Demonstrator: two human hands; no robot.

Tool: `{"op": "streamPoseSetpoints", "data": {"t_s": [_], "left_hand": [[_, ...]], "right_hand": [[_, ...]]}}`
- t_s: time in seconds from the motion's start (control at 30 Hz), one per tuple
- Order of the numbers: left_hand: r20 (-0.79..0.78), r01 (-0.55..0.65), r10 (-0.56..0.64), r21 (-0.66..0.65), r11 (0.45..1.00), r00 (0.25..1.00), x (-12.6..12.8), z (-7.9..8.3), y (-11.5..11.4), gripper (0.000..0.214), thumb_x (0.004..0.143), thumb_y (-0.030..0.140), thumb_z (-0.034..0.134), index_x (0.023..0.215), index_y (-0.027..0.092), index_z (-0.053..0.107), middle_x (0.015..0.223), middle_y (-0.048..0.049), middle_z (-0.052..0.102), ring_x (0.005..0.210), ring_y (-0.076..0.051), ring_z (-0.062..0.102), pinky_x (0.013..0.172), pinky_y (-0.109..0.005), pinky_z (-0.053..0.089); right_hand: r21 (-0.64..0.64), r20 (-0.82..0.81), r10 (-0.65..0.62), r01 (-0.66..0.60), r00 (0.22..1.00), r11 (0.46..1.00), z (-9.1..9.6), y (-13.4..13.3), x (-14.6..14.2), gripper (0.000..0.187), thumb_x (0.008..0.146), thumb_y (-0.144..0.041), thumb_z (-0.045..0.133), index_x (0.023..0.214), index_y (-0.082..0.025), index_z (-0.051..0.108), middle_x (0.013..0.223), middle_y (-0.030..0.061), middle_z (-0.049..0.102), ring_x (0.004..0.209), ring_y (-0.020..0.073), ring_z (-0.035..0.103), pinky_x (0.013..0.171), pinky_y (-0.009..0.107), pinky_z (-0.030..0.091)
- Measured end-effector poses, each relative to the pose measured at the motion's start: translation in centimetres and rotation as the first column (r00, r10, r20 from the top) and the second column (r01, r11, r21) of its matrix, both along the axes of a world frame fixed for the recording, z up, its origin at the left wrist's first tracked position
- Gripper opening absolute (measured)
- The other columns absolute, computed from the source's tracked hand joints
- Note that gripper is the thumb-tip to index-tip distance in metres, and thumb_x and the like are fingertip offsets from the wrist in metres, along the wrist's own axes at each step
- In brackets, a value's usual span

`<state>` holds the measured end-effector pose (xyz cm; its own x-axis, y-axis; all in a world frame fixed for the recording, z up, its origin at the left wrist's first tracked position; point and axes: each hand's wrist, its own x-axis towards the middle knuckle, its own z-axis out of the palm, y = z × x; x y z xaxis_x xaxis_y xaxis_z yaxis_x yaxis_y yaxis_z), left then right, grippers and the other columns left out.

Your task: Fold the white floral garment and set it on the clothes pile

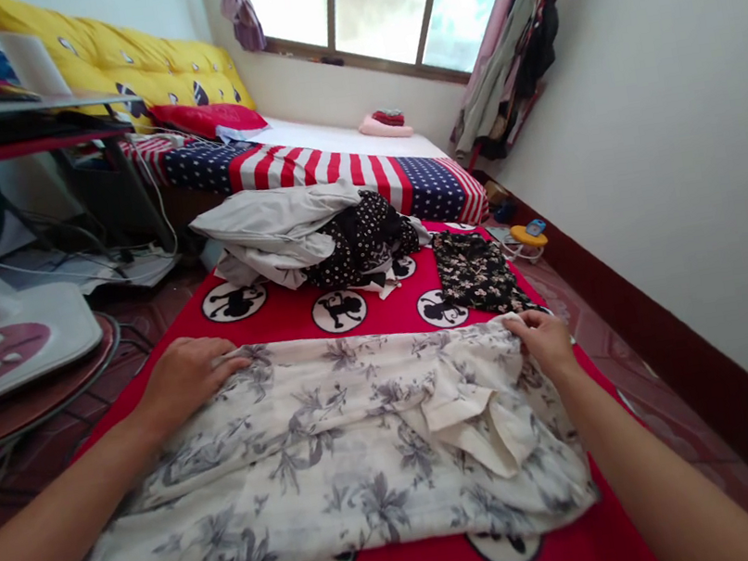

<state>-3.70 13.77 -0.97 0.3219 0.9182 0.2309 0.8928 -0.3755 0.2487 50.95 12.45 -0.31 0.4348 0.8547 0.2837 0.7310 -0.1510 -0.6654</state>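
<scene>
Watching remotely through the head camera. The pale floral garment is lying spread on the red sheet, taking up the near half. My left hand is gripping its far-left edge, thumb and fingers closing over the cloth; my right hand is pinching the far-right corner between thumb and fingertips.

Risks I'm noting: a loose flap is bunching by the right side, so folding over it could be trapping a lump. The fabric is looking thin and creased; uneven pulling could be skewing the edge, and the right pinch, holding little cloth, could be slipping. A dark floral cloth is lying just beyond the right hand; reaching forward could be dragging it.
</scene>
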Motion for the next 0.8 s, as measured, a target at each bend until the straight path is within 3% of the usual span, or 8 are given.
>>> {"op": "streamPoseSetpoints", "data": {"t_s": [0.1,0.2,0.33,0.43,0.57,0.63,0.7,0.8], "left_hand": [[-0.185,0.015,-0.016,-0.002,1.000,0.983,0.7,0.2,0.0,0.043,0.092,0.048,0.042,0.092,0.013,0.065,0.093,-0.0104,0.069,0.092,-0.024,0.058,0.090,-0.036,0.035],[-0.251,-0.041,0.048,0.036,0.999,0.967,1.3,0.6,0.0,0.039,0.089,0.047,0.046,0.102,0.014,0.063,0.102,-0.0112,0.066,0.100,-0.027,0.055,0.093,-0.041,0.035],[-0.183,-0.044,0.065,0.116,0.992,0.981,1.8,1.4,-0.9,0.043,0.086,0.039,0.052,0.123,0.017,0.056,0.129,-0.0128,0.053,0.118,-0.030,0.047,0.103,-0.048,0.031],[0.006,0.145,-0.145,-0.023,0.989,0.989,2.6,1.1,-2.9,0.044,0.090,0.045,0.046,0.128,0.024,0.053,0.138,-0.0086,0.047,0.123,-0.025,0.047,0.105,-0.041,0.036],[0.047,0.331,-0.328,-0.109,0.937,0.944,3.9,-0.9,-6.2,0.046,0.086,0.045,0.053,0.131,0.035,0.051,0.145,-0.0034,0.042,0.127,-0.026,0.046,0.105,-0.039,0.039],[0.032,0.338,-0.336,-0.078,0.938,0.941,4.2,-1.9,-7.3,0.035,0.087,0.039,0.051,0.121,0.035,0.059,0.137,-0.0039,0.051,0.122,-0.026,0.050,0.102,-0.039,0.042],[0.041,0.315,-0.314,-0.035,0.948,0.949,4.1,-2.5,-7.6,0.030,0.090,0.033,0.044,0.111,0.033,0.066,0.121,-0.0047,0.061,0.111,-0.023,0.057,0.096,-0.036,0.046],[0.063,0.267,-0.268,0.026,0.963,0.961,3.4,-2.5,-7.4,0.032,0.090,0.030,0.038,0.101,0.032,0.069,0.105,-0.0042,0.065,0.097,-0.021,0.062,0.085,-0.032,0.050]], "right_hand": [[-0.033,0.073,0.006,-0.003,0.997,0.999,-1.2,0.5,-0.3,0.034,0.070,-0.048,0.060,0.073,-0.015,0.067,0.066,0.0065,0.065,0.068,0.0222,0.059,0.065,0.030,0.044],[-0.077,0.161,0.021,-0.008,0.987,0.997,-1.5,0.3,-1.1,0.033,0.071,-0.040,0.059,0.088,-0.013,0.067,0.086,0.0112,0.067,0.079,0.0245,0.061,0.076,0.035,0.047],[0.132,0.341,0.058,-0.109,0.938,0.985,0.3,-2.4,-3.7,0.042,0.078,-0.033,0.056,0.116,-0.015,0.057,0.121,0.0154,0.054,0.102,0.0269,0.056,0.091,0.042,0.044],[0.142,0.368,0.268,-0.339,0.890,0.930,1.3,-6.5,-7.3,0.028,0.088,-0.032,0.051,0.113,-0.021,0.058,0.120,0.0106,0.055,0.114,0.0259,0.051,0.100,0.043,0.040],[-0.053,0.316,0.523,-0.536,0.792,0.843,-0.2,-11.6,-11.6,0.036,0.082,-0.032,0.064,0.117,-0.023,0.058,0.127,0.0107,0.051,0.117,0.0288,0.048,0.099,0.047,0.041],[-0.050,0.305,0.546,-0.560,0.780,0.827,-1.4,-12.8,-12.6,0.039,0.079,-0.026,0.066,0.117,-0.023,0.058,0.124,0.0112,0.053,0.114,0.0292,0.050,0.097,0.048,0.043],[0.036,0.287,0.521,-0.553,0.804,0.833,-2.1,-13.0,-12.7,0.027,0.083,-0.018,0.058,0.109,-0.023,0.062,0.113,0.0100,0.057,0.106,0.0261,0.054,0.090,0.044,0.048],[0.148,0.227,0.501,-0.538,0.835,0.830,-2.0,-12.5,-12.4,0.025,0.088,-0.013,0.045,0.097,-0.023,0.067,0.098,0.0078,0.060,0.092,0.0213,0.059,0.079,0.037,0.051]]}}
